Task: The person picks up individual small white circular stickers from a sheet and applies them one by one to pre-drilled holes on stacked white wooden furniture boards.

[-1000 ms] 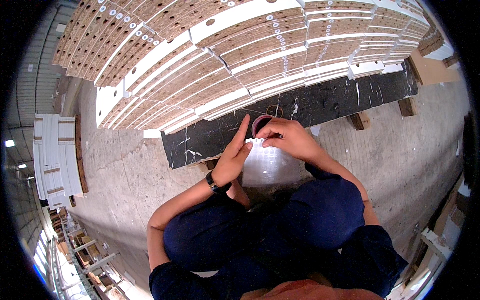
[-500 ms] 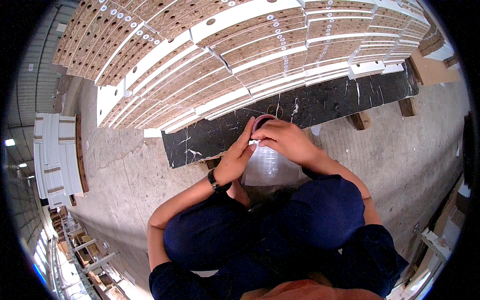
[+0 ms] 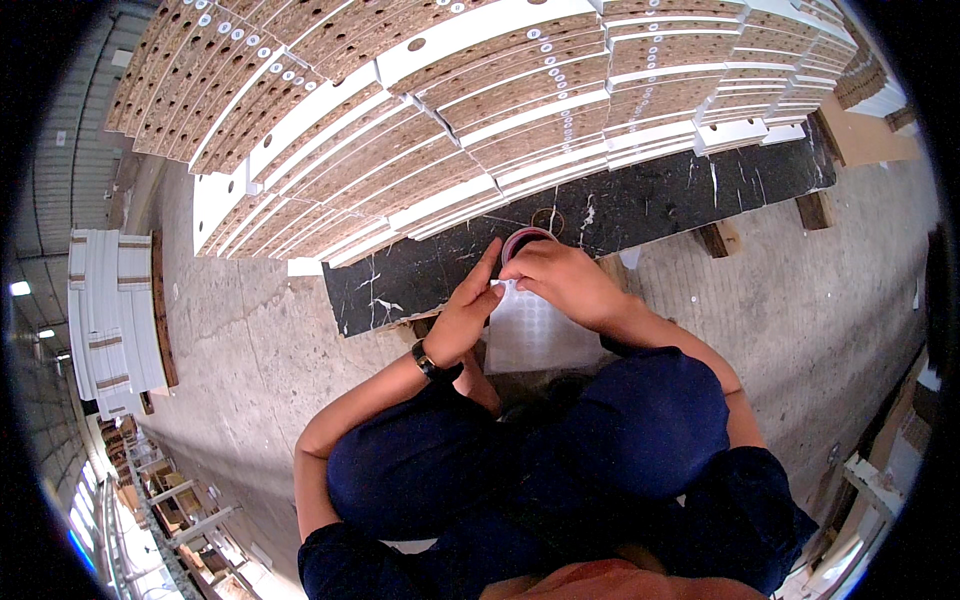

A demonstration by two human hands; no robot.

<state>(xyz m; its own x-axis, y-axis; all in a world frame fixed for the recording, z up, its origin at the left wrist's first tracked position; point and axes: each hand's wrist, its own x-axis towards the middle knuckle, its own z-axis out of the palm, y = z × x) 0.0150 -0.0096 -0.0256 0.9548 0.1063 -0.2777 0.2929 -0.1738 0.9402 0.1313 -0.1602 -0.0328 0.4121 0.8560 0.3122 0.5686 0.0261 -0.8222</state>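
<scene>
A pale, translucent sheet of round stickers hangs in front of my knees, with rows of small circles showing on it. My right hand is closed, its thumb and fingertips pinching the sheet's upper edge. Close by on the left, my left hand has its fingers stretched out and its thumb by the sheet's top corner. Beyond my fingertips, a round, pink-rimmed thing with a dark inside rests at the black slab's edge. My right hand partly covers it, and I cannot make out its kind.
A tall stack of white-edged particleboard panels, with round holes and small round stickers, stands ahead on a black marbled slab. Wooden blocks support the slab. A thin ring lies on it. White stacked boards stand left.
My left fingers have drawn slightly left and down, away from the round thing. My right hand has shifted a little left. The sheet has turned slightly and its circles show more plainly.
</scene>
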